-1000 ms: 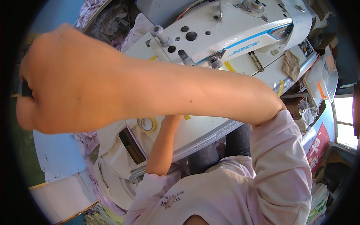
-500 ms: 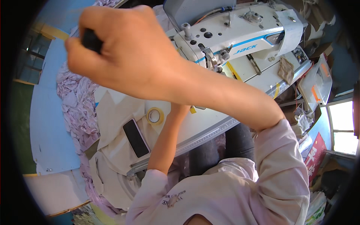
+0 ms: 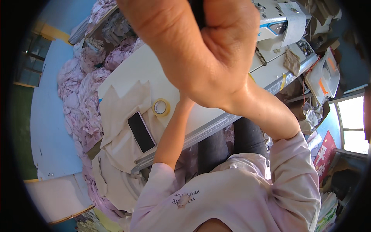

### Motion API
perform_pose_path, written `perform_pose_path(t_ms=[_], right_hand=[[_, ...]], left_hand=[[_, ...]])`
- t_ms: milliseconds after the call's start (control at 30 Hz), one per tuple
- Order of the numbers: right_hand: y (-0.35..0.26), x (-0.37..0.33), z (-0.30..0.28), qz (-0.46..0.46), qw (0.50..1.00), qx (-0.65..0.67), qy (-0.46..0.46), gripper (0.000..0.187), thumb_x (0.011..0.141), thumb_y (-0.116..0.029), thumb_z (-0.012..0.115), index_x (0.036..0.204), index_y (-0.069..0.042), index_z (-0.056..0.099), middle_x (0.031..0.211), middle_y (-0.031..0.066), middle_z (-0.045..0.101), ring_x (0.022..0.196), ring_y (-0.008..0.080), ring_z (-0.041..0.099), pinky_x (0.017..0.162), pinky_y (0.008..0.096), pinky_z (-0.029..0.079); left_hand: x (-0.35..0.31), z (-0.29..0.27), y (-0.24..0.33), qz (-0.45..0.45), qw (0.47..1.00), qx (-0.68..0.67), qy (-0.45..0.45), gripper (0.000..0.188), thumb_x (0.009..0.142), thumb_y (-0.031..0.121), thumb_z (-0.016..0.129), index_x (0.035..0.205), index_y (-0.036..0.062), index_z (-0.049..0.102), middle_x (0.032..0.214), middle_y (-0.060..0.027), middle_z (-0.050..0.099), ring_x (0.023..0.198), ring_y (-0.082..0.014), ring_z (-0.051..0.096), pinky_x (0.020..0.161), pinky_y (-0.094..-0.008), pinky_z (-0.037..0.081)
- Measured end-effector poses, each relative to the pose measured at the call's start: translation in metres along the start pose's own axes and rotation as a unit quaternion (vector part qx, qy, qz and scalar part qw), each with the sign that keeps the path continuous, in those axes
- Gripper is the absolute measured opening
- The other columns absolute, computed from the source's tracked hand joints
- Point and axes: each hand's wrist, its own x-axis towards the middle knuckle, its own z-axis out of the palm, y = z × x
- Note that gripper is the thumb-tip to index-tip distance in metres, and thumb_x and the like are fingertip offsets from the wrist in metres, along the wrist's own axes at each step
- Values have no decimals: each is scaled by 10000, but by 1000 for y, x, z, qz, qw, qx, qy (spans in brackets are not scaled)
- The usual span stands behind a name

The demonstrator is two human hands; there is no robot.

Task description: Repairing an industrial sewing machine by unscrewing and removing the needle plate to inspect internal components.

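Observation:
Close to the camera, my right hand (image 3: 205, 58) is raised over the table, its fingers partly cut off by the top edge. It is closed around a black object (image 3: 198, 14), of which only a dark strip shows between thumb and fingers; its kind cannot be made out. My left forearm (image 3: 172, 135) reaches over the table edge, and the left hand is hidden behind the right one. Behind my right hand stands a white sewing machine (image 3: 270, 29), mostly covered. A yellowish tape roll (image 3: 167, 107) and a dark-screened phone (image 3: 141, 132) lie beside my left forearm.
Beige fabric pieces (image 3: 116, 116) lie under the phone and hang off the table's left side. Heaped pale pink cloth (image 3: 83, 104) lines the left. A metal ruler strip (image 3: 212, 125) edges the table (image 3: 154, 73). A clear plastic container (image 3: 328, 75) stands at the right.
My right hand has swung right and up, closer to the camera, and now covers much of the sewing machine. Cloth behind the table's left end has come into sight. The left forearm has hardly moved.

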Motion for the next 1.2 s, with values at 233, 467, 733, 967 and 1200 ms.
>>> perform_pose_path(t_ms=[233,467,733,967,1200], right_hand=[[4,2,-1,15,1000,-12,18,360,832,-280,707,656,-10,546,529,140,568,496,345,587,510,424,493],[4,2,-1,28,999,-7,16,365,819,-285,701,639,-2,556,539,151,575,507,348,590,527,426,501],[6,1,-1,32,999,-3,16,373,804,-290,694,620,7,567,551,164,583,519,352,593,547,430,510],[6,5,1,21,999,-12,30,380,791,-295,688,603,15,577,561,175,590,530,355,595,564,432,518],[7,6,-3,15,999,-19,35,388,778,-300,682,586,24,586,571,186,597,541,358,598,581,435,526]], left_hand=[[-8,2,-2,-29,999,-20,-34,333,926,131,669,1219,-6,589,1174,-127,628,1072,-230,590,919,-364,469],[2,4,-6,-60,997,-40,-42,342,929,131,667,1230,-7,581,1184,-127,621,1077,-225,585,920,-362,466],[0,3,-11,-85,993,-63,-50,354,932,132,665,1243,-9,571,1195,-127,614,1084,-220,578,923,-359,463],[10,-7,-14,-93,989,-88,-75,363,935,132,662,1254,-10,563,1204,-127,607,1089,-216,573,925,-357,461],[2,-1,11,-75,989,-104,-78,344,934,121,662,1234,-20,569,1183,-125,609,1076,-207,567,923,-356,460]])
